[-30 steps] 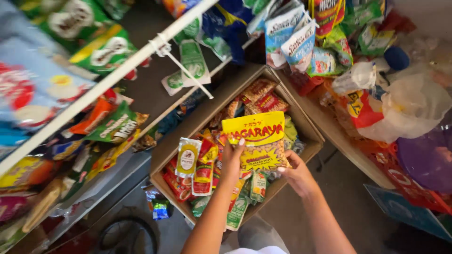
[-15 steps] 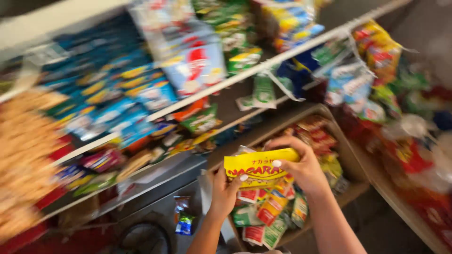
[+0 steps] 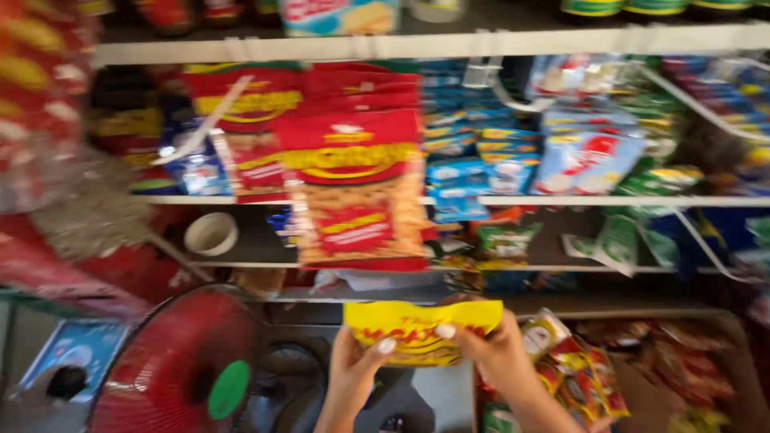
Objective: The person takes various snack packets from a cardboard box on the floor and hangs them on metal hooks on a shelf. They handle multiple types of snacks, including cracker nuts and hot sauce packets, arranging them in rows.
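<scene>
Yellow snack packet is pinched by fingers of left hand and right hand.

Single head-worn view, facing level toward stocked shelves at close range; left hand and right hand enter from bottom edge. Frame motion-blurred.
</scene>
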